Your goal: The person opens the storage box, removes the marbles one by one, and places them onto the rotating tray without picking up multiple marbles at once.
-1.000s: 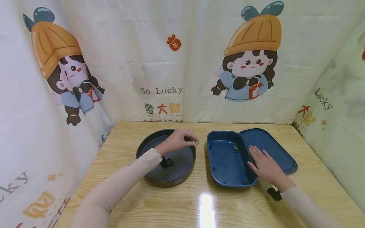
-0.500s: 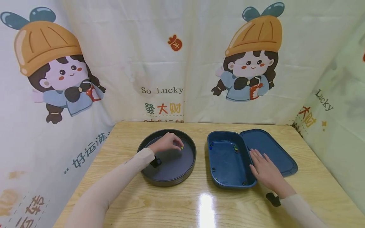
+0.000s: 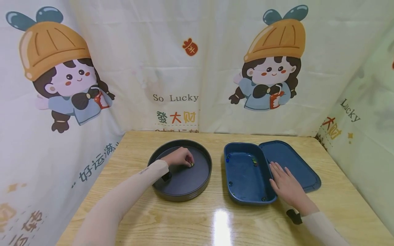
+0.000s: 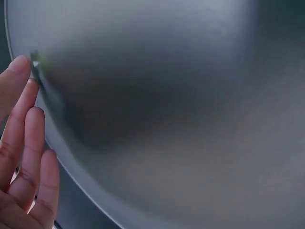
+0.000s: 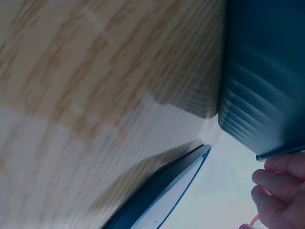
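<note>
My left hand [image 3: 181, 158] is low inside a round dark grey pan [image 3: 197, 181] on the table. Thumb and fingertips pinch a small green-yellow marble [image 3: 192, 165], close over the pan's floor; in the left wrist view the marble [image 4: 39, 61] is a blur at the thumb and index fingertips. My right hand [image 3: 288, 184] rests with straight fingers against the right rim of a deep blue rectangular box [image 3: 246, 177]. In the right wrist view its fingertips [image 5: 279, 183] touch the box's lip. Several small marbles lie in the box, some at its left wall [image 3: 226, 174].
A flat blue lid [image 3: 290, 164] lies right of the box, beside my right hand. Pan and box stand apart on the wood-grain table [image 3: 184, 218]. A printed curtain [image 3: 212, 68] hangs behind the table and on both sides.
My left hand has moved left and down with the marble, from the gap between pan and box to inside the pan. My right hand has stayed at the box rim.
</note>
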A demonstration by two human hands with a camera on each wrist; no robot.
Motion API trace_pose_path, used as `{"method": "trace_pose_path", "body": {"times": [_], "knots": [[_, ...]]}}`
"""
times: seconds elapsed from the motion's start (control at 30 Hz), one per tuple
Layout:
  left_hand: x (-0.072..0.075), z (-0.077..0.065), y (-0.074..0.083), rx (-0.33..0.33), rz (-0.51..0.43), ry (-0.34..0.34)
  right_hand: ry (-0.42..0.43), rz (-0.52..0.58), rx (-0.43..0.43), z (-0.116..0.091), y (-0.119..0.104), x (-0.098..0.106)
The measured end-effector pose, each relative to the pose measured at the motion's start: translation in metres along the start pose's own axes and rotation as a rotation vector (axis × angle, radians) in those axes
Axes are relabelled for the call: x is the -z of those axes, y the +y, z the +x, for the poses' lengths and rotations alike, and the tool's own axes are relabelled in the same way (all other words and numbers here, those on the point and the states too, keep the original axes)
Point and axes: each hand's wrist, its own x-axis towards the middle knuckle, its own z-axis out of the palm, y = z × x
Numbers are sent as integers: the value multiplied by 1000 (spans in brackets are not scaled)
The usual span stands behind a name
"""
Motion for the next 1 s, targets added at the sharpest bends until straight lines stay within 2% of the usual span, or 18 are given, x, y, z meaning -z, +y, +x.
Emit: {"method": "trace_pose_path", "body": {"times": [0.17, 0.43, 0.57, 0.67, 0.83, 1.0], "knots": [[-1, 0, -3, -17, -2, 9, 33, 8, 13, -1, 0, -2], [-1, 0, -5, -22, -7, 7, 8, 12, -3, 1, 0, -1], [2, -2, -6, -5, -28, -9, -13, 21, -8, 2, 0, -1], [7, -2, -3, 21, -52, 9, -23, 28, -9, 2, 0, -2], [22, 6, 12, 6, -114, 103, -26, 35, -9, 1, 1, -1], [33, 20, 46, -24, -203, 193, -29, 44, -7, 2, 1, 0]]}}
